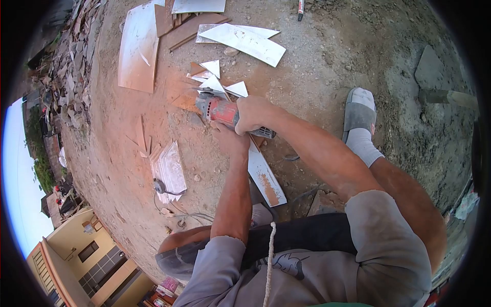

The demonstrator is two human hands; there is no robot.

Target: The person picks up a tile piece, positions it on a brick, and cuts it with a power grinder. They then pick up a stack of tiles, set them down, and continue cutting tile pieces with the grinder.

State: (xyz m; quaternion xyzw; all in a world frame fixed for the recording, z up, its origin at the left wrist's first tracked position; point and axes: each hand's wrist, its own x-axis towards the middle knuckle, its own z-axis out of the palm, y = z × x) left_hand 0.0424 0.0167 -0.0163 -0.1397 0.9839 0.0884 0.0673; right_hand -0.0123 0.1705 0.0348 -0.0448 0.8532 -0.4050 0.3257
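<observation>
My right hand [257, 113] is closed round the rear body of a red and grey angle grinder [222, 111]. Against the near side of the tool's body, my left hand [231, 137] is closed too, its fingers partly hidden. The grinder's disc and guard [208, 92] sit at the far end, over orange dust. A long white tile strip [263, 171] with a brown patch runs under the tool towards my body. Small triangular tile offcuts [237, 89] lie just beyond the disc.
Larger white tile pieces [245, 42] and a brown-stained tile [139, 48] lie farther out. A stack of cut tiles [169, 169] is at left, with a cable nearby. A marker [300, 10] lies at the top; a wooden-handled tool [449, 98] is at right.
</observation>
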